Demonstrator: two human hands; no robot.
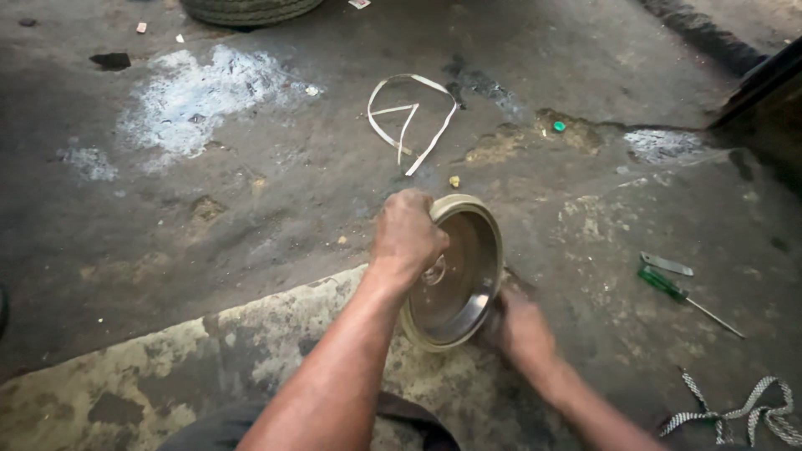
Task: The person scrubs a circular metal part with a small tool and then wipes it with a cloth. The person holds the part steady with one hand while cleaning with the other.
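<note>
The person holds a round metal dish (455, 276) on its edge, tilted, just above the stained concrete floor (251, 209) in the near middle of the scene. Its shiny hollow side faces the camera, probably so that the person can look inside it. The left hand (407, 236) closes over the upper left rim, with the fingers curled around the edge, and this keeps the dish from rolling or falling. The right hand (518, 327) is at the lower right, partly behind the dish; it seems to support the dish from below, but how its fingers are placed cannot be told, because the dish hides them.

On the floor to the right lies a green screwdriver (681, 294), near enough to be reached. A patterned cord (735, 415) lies at the near right corner. Farther away, in the middle, a pale strap (411, 119) lies in a loop, and a tyre (248, 10) is at the far edge.
</note>
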